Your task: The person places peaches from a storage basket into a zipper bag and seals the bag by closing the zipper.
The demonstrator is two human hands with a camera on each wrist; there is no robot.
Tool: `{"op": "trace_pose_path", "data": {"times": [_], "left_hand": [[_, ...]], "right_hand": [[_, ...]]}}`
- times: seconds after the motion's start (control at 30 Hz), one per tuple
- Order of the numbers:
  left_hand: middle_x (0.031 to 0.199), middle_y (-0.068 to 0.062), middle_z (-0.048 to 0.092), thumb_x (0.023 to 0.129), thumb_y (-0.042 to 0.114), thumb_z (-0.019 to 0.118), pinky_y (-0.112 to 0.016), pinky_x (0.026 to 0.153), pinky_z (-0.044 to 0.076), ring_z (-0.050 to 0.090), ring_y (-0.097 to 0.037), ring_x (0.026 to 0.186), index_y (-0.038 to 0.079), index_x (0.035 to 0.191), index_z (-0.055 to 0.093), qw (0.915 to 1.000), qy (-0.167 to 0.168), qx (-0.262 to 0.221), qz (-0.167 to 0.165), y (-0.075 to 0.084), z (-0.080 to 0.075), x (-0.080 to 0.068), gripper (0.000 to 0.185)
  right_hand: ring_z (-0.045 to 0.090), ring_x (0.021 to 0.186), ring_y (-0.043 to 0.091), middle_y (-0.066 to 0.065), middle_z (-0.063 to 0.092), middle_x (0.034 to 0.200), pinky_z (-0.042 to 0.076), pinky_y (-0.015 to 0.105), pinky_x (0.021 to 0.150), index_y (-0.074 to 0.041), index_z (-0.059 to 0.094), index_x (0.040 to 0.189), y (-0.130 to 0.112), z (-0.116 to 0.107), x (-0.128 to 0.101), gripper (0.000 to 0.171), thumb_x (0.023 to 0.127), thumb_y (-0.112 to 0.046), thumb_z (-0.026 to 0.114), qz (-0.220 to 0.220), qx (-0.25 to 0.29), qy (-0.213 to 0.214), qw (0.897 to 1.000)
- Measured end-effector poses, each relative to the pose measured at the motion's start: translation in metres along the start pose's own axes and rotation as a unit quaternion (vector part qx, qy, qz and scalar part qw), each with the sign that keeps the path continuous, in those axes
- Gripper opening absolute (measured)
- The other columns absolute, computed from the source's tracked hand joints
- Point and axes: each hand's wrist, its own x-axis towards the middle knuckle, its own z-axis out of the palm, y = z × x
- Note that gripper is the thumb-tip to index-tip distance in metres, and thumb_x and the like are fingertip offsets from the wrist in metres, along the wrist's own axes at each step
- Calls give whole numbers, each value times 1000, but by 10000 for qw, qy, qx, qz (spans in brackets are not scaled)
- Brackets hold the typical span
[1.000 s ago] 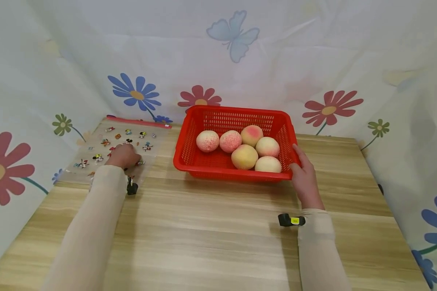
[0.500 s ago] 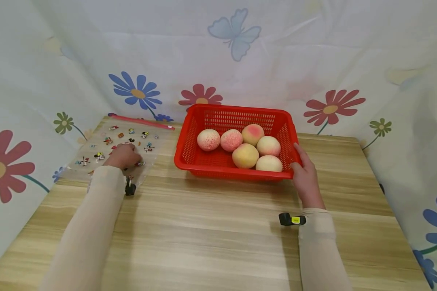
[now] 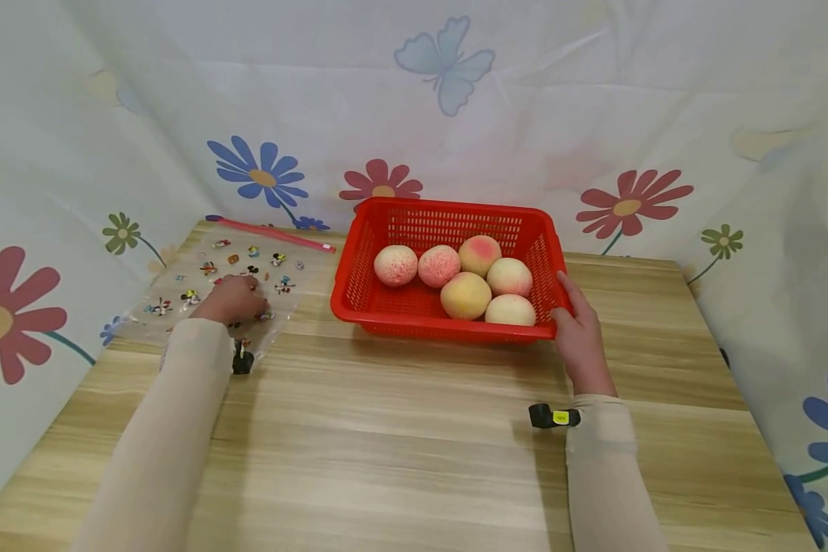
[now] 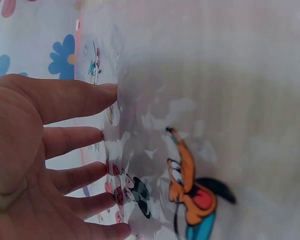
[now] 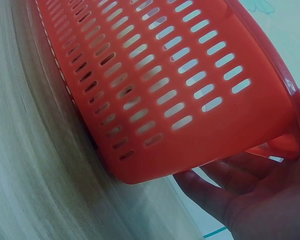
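Head view: right hand (image 3: 581, 337) grips the basket (image 3: 448, 330), lengthwise along the desk's (image 3: 386, 452) far edge — left hand (image 3: 231, 299), outstretched, touches the leftward bag (image 3: 196, 280).

Both sleeved arms (image 3: 159, 437) are stretched out forward, well apart. Left hand (image 3: 231, 299) has its fingers (image 4: 72, 140) pretty straight and spread, while the right hand (image 3: 581, 341) is curled in a grip.

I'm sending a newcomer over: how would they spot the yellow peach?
Find the red basket on the wooden table, gripped by the right hand. Inside, the yellow peach sits near the front, left of a cream peach. Only it is yellow nearly all over; the others show pink or cream.
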Motion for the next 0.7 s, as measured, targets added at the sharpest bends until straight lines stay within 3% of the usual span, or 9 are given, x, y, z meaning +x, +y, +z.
{"op": "trace_pose_path", "data": {"times": [0.2,0.37,0.7], "left_hand": [[140,-35,42,88,24,56,-55,93,45,52,-40,112,-9,141,38,10000,-1,-12,42,1,-1,-4,65],[136,-33,48,87,22,58,-49,85,46,54,-33,99,-9,138,43,9997,29,69,229,2,0,-5,62],[135,-27,52,84,22,65,-47,86,49,56,-28,98,-3,138,45,9992,-139,-20,373,-8,3,-3,63]], "right_hand": [[37,139,29,-2,24,161,45,46,102,-44,23,151,0,0,0,62,99,-15,39,1,-22,22,10000],[37,139,29,-3,24,161,45,46,101,-45,23,151,1,0,0,63,98,-15,40,-21,-14,25,10000],[37,139,29,-3,23,161,45,46,101,-45,23,151,1,1,1,62,99,-15,39,-28,-29,6,10000]]}}
